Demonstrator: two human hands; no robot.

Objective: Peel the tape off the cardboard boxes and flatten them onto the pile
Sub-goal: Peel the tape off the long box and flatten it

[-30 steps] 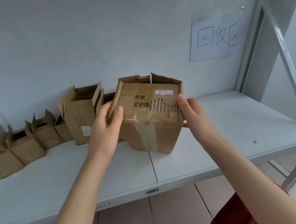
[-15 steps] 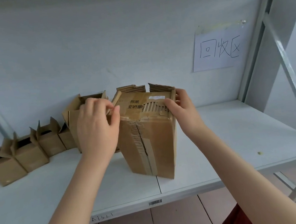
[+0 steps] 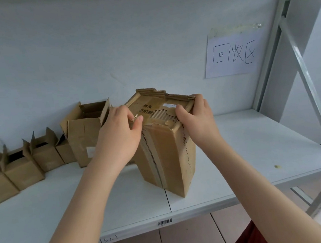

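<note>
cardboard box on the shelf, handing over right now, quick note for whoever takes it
Left hand pinches a tape end at the box top; right hand grips the box's top right edge.
The box stands upright on the shelf, tape down its front seam.
Done: nothing flattened, no pile in view.
Left: peel this tape, flatten the box, then do the open boxes to its left.

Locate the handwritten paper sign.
In the head view, the paper sign is taped to the back wall, upper right, above the cardboard box, beside the rack's upright post.
</note>
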